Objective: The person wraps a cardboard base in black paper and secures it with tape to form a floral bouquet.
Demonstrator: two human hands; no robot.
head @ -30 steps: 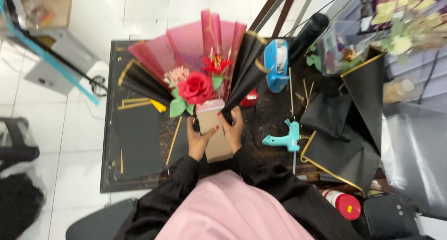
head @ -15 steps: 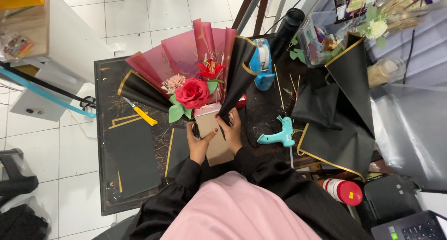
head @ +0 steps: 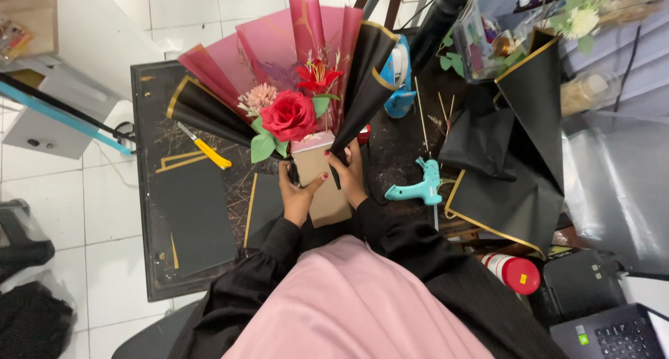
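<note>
Left hand [head: 298, 194] gripped the bouquet box [head: 322, 181] | right hand [head: 350, 174] clasped its other side | red rose [head: 288, 114] above | glue gun [head: 417, 185] lay right.

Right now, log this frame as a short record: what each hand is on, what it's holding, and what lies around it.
left hand: grips the left side of the tan box
right hand: grips the box's right side
bouquet: red rose, pink and black wrap, standing in the box
right of hands: teal glue gun, black paper sheets
left of hands: yellow utility knife
surface: dark table
</note>
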